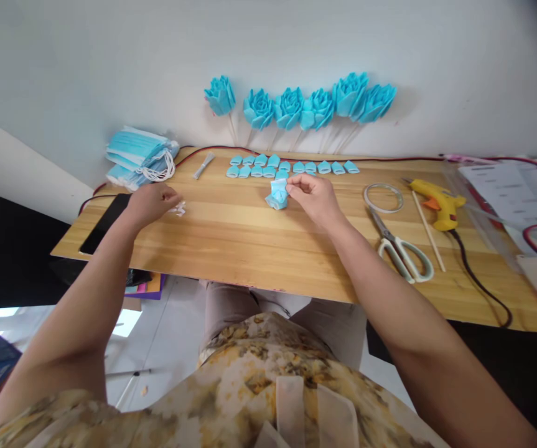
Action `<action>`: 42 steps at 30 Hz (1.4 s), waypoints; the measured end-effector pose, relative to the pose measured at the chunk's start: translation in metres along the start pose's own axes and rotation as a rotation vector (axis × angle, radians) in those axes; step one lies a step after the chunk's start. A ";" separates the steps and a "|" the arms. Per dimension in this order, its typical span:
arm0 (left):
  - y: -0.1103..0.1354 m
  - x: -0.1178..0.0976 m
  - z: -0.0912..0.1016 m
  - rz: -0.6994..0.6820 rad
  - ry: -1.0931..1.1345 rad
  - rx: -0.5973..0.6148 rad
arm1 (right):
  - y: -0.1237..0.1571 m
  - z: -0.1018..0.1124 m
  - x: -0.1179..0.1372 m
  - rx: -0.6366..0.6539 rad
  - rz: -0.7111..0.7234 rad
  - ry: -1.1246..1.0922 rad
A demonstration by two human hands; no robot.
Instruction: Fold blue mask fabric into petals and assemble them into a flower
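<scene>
My right hand (313, 196) pinches a crumpled light-blue piece of mask fabric (277, 195) by its right side, low over the middle of the table. To the left, my left hand (150, 203) has its fingers curled together right beside some small white scraps (179, 210). Whether a scrap is between those fingertips is hidden. Behind the right hand lie two rows of small folded blue petals (324, 167), a few of them partly covered by the held piece and the hand.
Finished blue flowers (289, 107) on thin sticks lean along the wall. Blue face masks (135, 152) are piled at the back left, by a black phone (104, 225). On the right lie a tape roll (366, 198), scissors (396, 244), a wooden stick (429, 233) and a yellow glue gun (444, 205).
</scene>
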State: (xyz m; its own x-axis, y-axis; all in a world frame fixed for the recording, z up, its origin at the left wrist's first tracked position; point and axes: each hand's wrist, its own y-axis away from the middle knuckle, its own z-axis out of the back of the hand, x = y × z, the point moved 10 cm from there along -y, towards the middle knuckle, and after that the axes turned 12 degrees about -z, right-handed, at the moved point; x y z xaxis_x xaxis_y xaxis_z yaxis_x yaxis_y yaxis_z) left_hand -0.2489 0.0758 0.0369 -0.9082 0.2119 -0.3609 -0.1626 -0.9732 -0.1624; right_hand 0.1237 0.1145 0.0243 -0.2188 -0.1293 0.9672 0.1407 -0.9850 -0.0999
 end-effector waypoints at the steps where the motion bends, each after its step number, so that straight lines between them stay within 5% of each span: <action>1: 0.000 0.002 -0.002 0.013 -0.021 0.025 | 0.000 0.000 0.000 0.004 -0.003 -0.010; 5: 0.001 -0.005 0.000 0.008 -0.057 0.026 | 0.001 -0.001 0.000 0.003 -0.012 -0.026; 10: -0.001 -0.079 0.034 -0.227 0.141 -0.340 | 0.006 -0.007 0.005 0.038 -0.021 -0.041; 15: -0.019 -0.159 -0.005 -0.319 0.456 -0.164 | 0.012 -0.022 0.009 0.184 -0.017 -0.003; 19: -0.035 -0.195 -0.043 -0.372 0.571 -0.005 | 0.014 -0.024 0.010 0.202 -0.017 0.023; 26: -0.049 -0.198 -0.068 -0.253 0.638 0.078 | 0.013 -0.019 0.014 0.188 -0.027 0.001; 34: -0.054 -0.181 -0.066 -0.089 0.905 -0.188 | 0.006 -0.012 0.003 0.165 -0.143 -0.247; 42: -0.064 -0.193 -0.073 -0.205 0.828 -0.145 | -0.001 0.013 0.016 0.037 -0.057 -0.138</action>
State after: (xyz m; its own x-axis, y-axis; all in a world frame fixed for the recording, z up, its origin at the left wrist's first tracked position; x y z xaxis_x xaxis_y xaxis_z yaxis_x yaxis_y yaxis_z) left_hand -0.0352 0.1040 0.0501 -0.2840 0.4332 -0.8554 -0.1906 -0.8998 -0.3924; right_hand 0.1330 0.1148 0.0429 -0.0925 -0.0540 0.9942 0.1679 -0.9851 -0.0379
